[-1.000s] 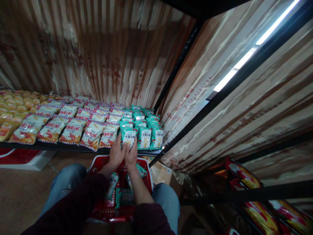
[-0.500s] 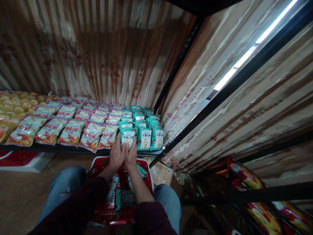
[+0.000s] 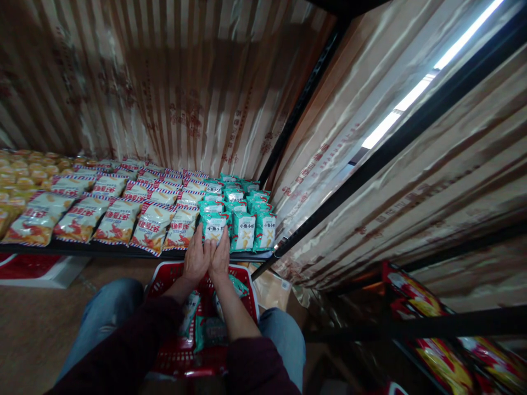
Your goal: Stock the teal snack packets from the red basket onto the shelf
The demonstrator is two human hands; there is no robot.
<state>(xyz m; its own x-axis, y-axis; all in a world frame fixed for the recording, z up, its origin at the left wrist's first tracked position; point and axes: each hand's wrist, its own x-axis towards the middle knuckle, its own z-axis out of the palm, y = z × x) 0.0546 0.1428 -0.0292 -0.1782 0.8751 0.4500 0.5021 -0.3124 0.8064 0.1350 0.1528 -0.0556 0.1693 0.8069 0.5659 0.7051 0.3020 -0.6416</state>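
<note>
A green and white snack bag [image 3: 214, 225] stands at the front of the shelf, between my two hands. My left hand [image 3: 196, 260] grips its left side, and my right hand [image 3: 219, 258] grips its right side, thumbs close together at its lower front. Beside it on the right are more green snack bags [image 3: 244, 230] in rows. White and orange snack bags [image 3: 180, 225] with striped edges lie just to the left. Below my forearms sits a red plastic basket [image 3: 165, 275] between my knees, holding several green snack bags [image 3: 209, 332].
The black shelf edge [image 3: 102, 250] runs across in front of me. Yellow packs [image 3: 24, 178] fill its far left. A black metal post [image 3: 304, 104] and pleated curtains [image 3: 164, 82] enclose the corner. Red and yellow packages [image 3: 444, 362] lie at lower right.
Almost nothing differs. Both hands stay on the same green snack bag, and the view has shifted very slightly.
</note>
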